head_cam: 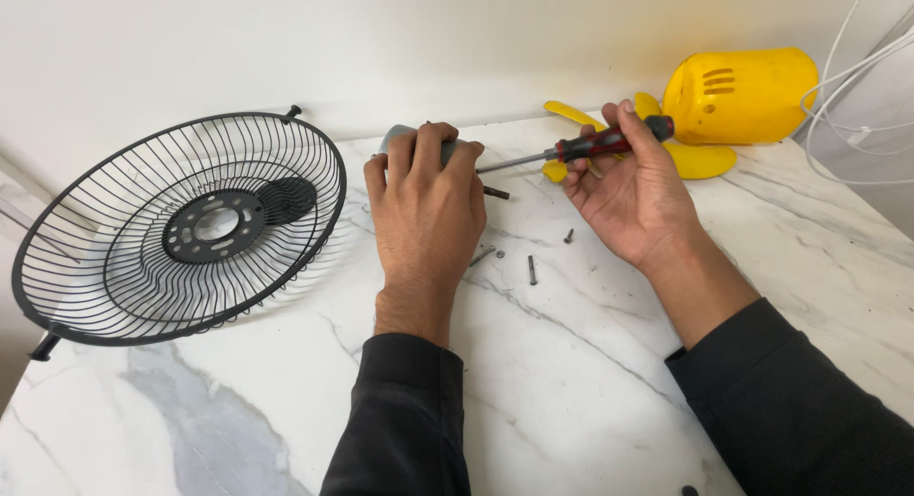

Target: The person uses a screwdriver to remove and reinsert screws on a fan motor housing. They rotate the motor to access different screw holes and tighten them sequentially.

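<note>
- Your left hand (426,206) lies palm-down, fingers curled over a small grey rounded plastic part (400,137) on the white marble-patterned table (571,363), grasping it.
- Your right hand (633,187) clasps a red-and-black-handled screwdriver (590,146); its metal shaft points left toward the grey part, the tip next to your left fingers.
- Several small dark screws (532,268) lie loose on the table between your wrists.
- A black round wire fan guard (181,229) rests tilted to the left.
- A yellow plastic fan housing (741,94) with yellow blades (700,160) sits behind your right hand.
</note>
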